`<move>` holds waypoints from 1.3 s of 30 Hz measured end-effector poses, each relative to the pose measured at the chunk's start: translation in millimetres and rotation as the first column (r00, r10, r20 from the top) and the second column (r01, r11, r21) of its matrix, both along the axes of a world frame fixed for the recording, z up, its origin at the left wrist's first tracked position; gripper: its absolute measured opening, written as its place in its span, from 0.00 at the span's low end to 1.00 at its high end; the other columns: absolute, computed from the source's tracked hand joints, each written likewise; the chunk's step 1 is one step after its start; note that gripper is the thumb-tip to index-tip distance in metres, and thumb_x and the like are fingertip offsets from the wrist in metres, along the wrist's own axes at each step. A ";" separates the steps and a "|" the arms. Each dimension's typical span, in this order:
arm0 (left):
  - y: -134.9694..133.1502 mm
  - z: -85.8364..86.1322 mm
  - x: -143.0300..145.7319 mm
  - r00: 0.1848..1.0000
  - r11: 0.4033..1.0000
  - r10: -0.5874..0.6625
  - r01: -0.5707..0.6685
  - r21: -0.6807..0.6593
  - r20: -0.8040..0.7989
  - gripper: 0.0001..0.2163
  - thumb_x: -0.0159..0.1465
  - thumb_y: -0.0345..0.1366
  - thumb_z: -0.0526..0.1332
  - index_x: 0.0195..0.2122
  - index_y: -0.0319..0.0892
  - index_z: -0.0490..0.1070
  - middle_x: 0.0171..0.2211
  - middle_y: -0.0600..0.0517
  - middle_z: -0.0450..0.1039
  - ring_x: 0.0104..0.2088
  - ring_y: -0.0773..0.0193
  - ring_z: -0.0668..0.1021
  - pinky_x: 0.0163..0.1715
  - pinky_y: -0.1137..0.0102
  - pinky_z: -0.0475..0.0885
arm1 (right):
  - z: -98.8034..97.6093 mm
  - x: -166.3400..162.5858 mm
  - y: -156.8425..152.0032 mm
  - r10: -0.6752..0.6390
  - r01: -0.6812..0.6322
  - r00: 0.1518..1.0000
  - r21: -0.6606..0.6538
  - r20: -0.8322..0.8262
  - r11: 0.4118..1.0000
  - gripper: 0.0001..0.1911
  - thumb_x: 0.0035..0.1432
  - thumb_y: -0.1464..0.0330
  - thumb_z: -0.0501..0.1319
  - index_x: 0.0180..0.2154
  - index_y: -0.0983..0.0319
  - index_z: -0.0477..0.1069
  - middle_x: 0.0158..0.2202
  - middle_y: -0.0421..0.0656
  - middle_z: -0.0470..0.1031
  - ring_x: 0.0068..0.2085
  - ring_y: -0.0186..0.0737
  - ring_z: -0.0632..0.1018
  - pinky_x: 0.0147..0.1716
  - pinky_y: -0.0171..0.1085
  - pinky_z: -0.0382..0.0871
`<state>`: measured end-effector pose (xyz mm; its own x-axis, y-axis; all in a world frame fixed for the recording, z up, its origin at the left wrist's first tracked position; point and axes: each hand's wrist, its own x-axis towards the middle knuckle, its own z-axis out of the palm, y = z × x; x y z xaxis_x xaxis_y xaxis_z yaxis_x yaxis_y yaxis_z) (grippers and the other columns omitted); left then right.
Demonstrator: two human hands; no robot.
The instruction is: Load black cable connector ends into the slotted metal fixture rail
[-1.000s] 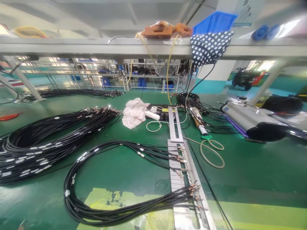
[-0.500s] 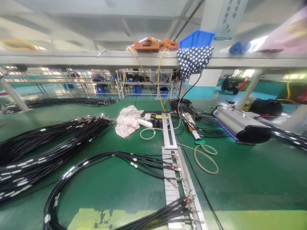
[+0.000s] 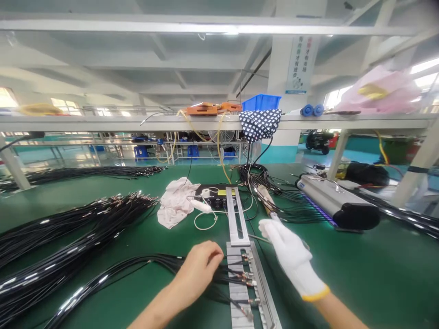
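My bare left hand (image 3: 199,265) is closed over black cables (image 3: 161,257) at the left edge of a slotted metal fixture (image 3: 236,278); its fingertips are partly hidden. Metal-ended cables lie across the fixture, their connectors (image 3: 249,283) along its right side. My right hand (image 3: 288,251), in a white glove with a yellow cuff, reaches over the near end of a corded handheld tool (image 3: 265,198) with a brown wrapped body. Its fingers are bent together around the tool's white end, which is mostly covered.
Thick bundles of black cable (image 3: 85,233) lie at left. A crumpled pale cloth (image 3: 174,201) and a black box (image 3: 219,201) with a white corded piece (image 3: 201,206) stand behind the fixture. A silver machine (image 3: 339,201) with a violet light is at right. A shelf rail (image 3: 137,122) crosses above.
Both hands have come into view, the left onto the cables, the right at the corded tool. The view has tilted upward, so the bench sits lower in the picture.
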<state>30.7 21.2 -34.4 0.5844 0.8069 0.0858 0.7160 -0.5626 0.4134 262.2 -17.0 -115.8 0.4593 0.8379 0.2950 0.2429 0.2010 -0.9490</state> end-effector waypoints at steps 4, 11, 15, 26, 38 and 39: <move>5.3 -16.7 0.1 0.995 1.000 0.014 -0.014 0.002 -0.095 0.08 0.65 0.26 0.53 0.34 0.36 0.71 0.37 0.50 0.70 0.41 0.62 0.70 0.46 0.66 0.61 | -44.7 -10.3 16.3 0.073 -0.079 0.996 -0.126 -0.046 0.989 0.30 0.63 0.48 0.47 0.49 0.61 0.74 0.47 0.46 0.74 0.47 0.43 0.75 0.51 0.43 0.68; 3.6 -17.9 -21.0 0.967 0.992 -0.125 0.122 -0.027 -0.221 0.08 0.66 0.26 0.51 0.37 0.38 0.69 0.39 0.51 0.69 0.43 0.64 0.69 0.52 0.64 0.59 | -35.0 -28.1 -15.4 0.086 -0.073 0.996 -0.267 0.038 0.961 0.29 0.61 0.45 0.44 0.46 0.54 0.74 0.51 0.35 0.71 0.55 0.39 0.69 0.60 0.40 0.56; -7.0 -12.7 -20.6 0.969 0.993 -0.076 0.051 -0.110 -0.234 0.07 0.67 0.28 0.51 0.35 0.36 0.67 0.38 0.49 0.68 0.43 0.62 0.67 0.51 0.62 0.58 | -27.1 -33.5 -27.3 0.065 -0.051 0.997 -0.302 0.037 0.952 0.27 0.63 0.46 0.45 0.47 0.51 0.74 0.53 0.31 0.70 0.56 0.35 0.68 0.61 0.36 0.55; -5.0 -42.2 -31.7 0.996 0.997 -0.077 0.075 -0.032 -0.053 0.18 0.72 0.43 0.40 0.39 0.38 0.64 0.38 0.47 0.66 0.39 0.61 0.67 0.42 0.65 0.58 | -27.1 -45.5 -42.6 -0.167 0.021 0.804 0.254 0.571 0.967 0.11 0.65 0.67 0.53 0.45 0.52 0.72 0.41 0.34 0.73 0.42 0.34 0.74 0.42 0.39 0.71; -8.1 -34.3 -33.1 0.994 0.995 -0.087 0.084 -0.052 -0.059 0.16 0.72 0.42 0.43 0.38 0.39 0.66 0.37 0.49 0.68 0.37 0.64 0.70 0.40 0.68 0.61 | 0.6 -33.3 -44.8 0.196 -0.191 0.980 -0.356 -0.022 0.915 0.21 0.64 0.53 0.48 0.39 0.54 0.76 0.34 0.35 0.75 0.42 0.35 0.75 0.50 0.36 0.62; -6.5 -39.0 -35.1 0.994 0.994 -0.105 0.106 0.016 -0.036 0.16 0.72 0.41 0.44 0.39 0.40 0.68 0.37 0.49 0.69 0.38 0.65 0.71 0.40 0.69 0.62 | -3.6 -32.4 -42.6 0.157 -0.162 0.987 -0.366 -0.044 0.917 0.21 0.63 0.52 0.49 0.40 0.54 0.76 0.34 0.35 0.75 0.43 0.36 0.75 0.51 0.36 0.62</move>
